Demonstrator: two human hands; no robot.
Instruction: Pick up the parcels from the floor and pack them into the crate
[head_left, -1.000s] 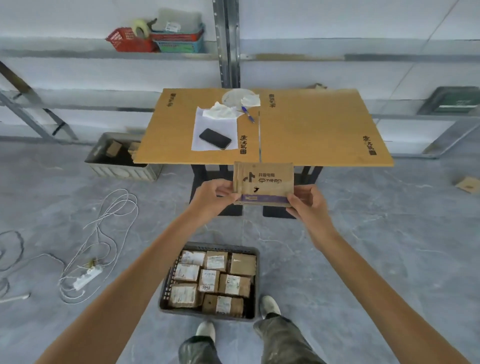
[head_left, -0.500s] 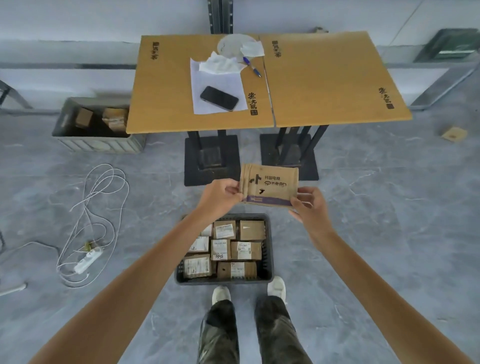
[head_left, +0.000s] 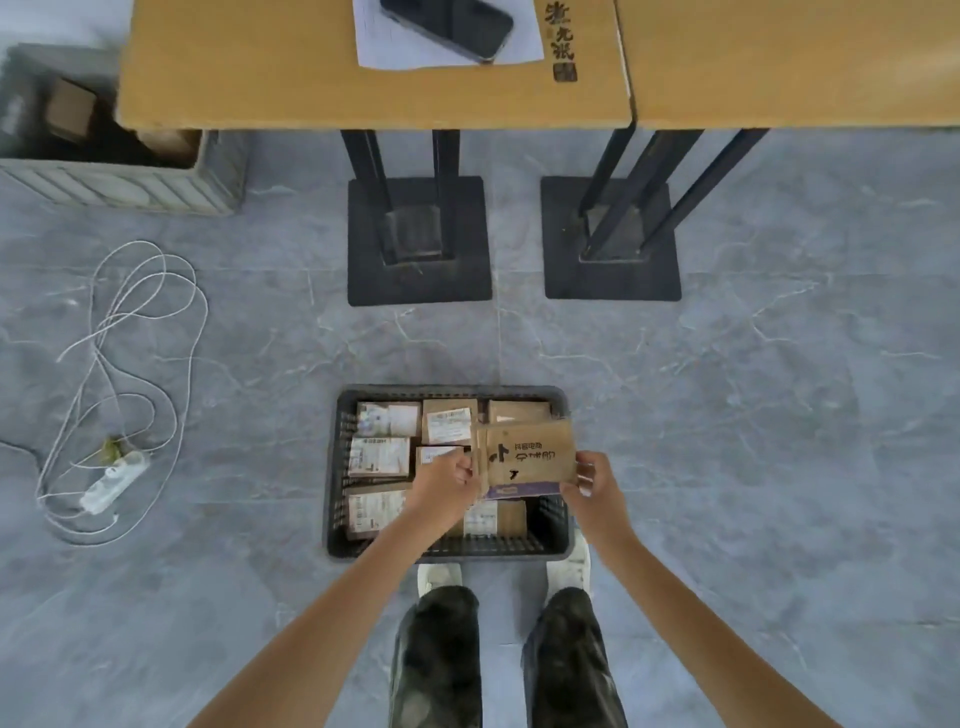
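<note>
Two hands on it: left hand (head_left: 444, 483) and right hand (head_left: 592, 486) each pinch a short edge of the flat cardboard parcel (head_left: 530, 457), held above the crate (head_left: 493, 545), right side; looks light, stiff-ish, slightly bendable, so edge grips should do.

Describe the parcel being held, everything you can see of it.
The parcel is flat brown cardboard with dark printed characters and a purple strip along its near edge. It hangs tilted over the right side of the black crate, not yet set down. The left hand grips its left edge; the right hand pinches its near right corner.
</note>
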